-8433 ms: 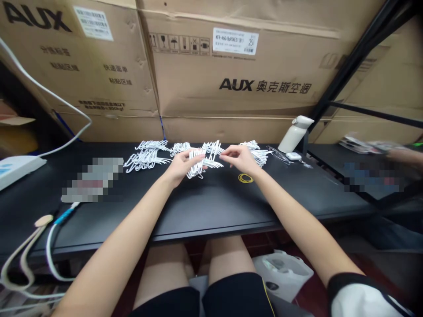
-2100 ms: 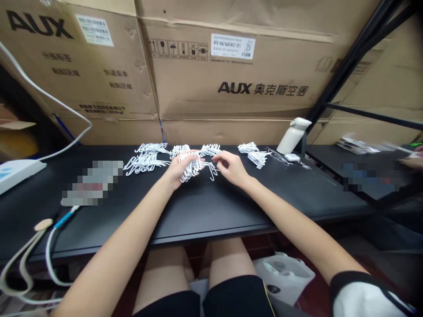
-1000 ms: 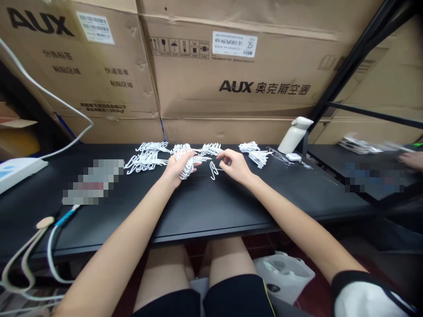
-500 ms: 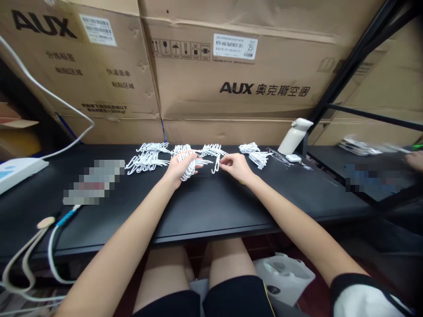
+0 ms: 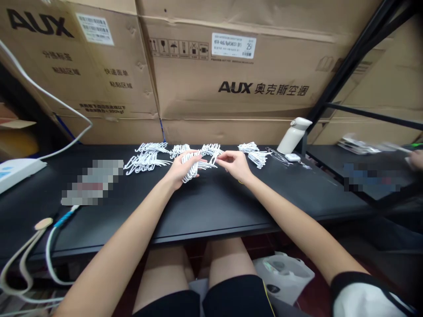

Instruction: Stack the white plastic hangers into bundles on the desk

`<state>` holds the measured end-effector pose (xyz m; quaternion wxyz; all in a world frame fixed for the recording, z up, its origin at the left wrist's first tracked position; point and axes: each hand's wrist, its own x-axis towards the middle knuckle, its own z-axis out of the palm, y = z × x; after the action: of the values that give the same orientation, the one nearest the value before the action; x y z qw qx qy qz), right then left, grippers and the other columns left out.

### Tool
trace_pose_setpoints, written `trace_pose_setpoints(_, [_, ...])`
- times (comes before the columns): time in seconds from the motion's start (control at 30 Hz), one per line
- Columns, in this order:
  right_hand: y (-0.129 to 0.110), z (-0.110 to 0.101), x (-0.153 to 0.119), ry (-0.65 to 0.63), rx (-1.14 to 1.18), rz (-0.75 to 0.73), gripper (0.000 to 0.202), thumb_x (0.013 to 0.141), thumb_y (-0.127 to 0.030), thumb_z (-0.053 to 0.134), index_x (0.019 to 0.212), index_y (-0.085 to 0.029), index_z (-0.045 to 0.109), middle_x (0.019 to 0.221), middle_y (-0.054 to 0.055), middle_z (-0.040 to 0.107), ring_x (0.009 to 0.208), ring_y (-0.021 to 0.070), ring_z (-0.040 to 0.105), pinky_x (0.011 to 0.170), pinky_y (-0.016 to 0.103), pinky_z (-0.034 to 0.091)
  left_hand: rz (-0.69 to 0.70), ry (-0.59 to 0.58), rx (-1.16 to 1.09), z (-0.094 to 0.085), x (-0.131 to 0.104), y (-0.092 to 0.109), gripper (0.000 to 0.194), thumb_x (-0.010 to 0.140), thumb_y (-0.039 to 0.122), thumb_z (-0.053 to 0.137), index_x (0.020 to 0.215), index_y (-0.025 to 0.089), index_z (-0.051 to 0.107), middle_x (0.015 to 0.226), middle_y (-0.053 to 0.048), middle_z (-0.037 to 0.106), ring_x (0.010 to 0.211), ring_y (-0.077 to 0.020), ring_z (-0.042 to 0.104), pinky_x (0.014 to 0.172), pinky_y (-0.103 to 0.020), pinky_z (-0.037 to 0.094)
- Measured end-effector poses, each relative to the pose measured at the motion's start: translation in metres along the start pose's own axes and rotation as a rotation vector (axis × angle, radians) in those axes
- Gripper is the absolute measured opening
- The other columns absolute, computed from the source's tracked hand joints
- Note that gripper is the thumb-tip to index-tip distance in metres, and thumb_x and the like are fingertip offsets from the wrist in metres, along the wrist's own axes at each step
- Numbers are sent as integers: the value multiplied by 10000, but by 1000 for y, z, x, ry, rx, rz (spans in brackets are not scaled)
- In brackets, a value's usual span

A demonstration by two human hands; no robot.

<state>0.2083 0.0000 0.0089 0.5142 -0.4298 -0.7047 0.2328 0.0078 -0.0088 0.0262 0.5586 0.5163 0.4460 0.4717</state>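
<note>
My left hand [image 5: 179,170] is closed around a bundle of thin white hooks [image 5: 190,173], held just above the black table. Their straight ends point right, towards my other hand. Between the thumb and fingertips of my right hand [image 5: 235,164] is a single white hook [image 5: 214,159], right beside the ends of the bundle. Behind my hands lie more piles of white hooks [image 5: 211,149]. To the left sit larger groups of hooks [image 5: 145,162], and two small bunches [image 5: 257,158] rest to the right.
A white bottle [image 5: 294,135] stands at the back right, near glasses [image 5: 279,156] and a small white case [image 5: 292,157]. At left are a blurred-out device [image 5: 94,182] with a cable and a white power strip [image 5: 21,171]. Cardboard boxes [image 5: 251,101] line the back. Another person's hand [image 5: 417,159] shows far right.
My right hand has moved slightly left, bringing its single hook up to the ends of the bundle. My left hand stays closed on the bundle. The view has shifted slightly.
</note>
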Motion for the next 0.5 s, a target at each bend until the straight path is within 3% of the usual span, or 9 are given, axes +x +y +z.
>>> trace_pose_setpoints(0.13, [-1, 2, -2, -106, 42, -17, 216, 727, -367, 699, 718, -151, 708, 645, 40, 662, 522, 126, 542, 506, 257, 427, 9, -3, -5, 0, 0, -1, 490, 679, 404, 759, 1100, 199, 613, 934, -106, 744, 730, -212, 698, 477, -234, 520])
trace_pose_setpoints(0.3, [-3, 0, -2, -280, 209, 91, 279, 717, -405, 708, 792, -137, 730, 505, -11, 554, 424, 91, 459, 438, 240, 379, 34, -17, -14, 0, 0, -2, 476, 682, 396, 752, 1088, 191, 612, 921, -104, 744, 653, -182, 679, 444, -213, 497])
trace_pose_setpoints(0.5, [-2, 0, 0, -341, 335, 211, 291, 673, -385, 738, 803, -125, 739, 537, -2, 577, 451, 79, 449, 440, 230, 391, 31, -59, 37, 3, -5, 2, 472, 677, 397, 758, 1079, 196, 613, 943, -110, 738, 766, -222, 690, 502, -258, 548])
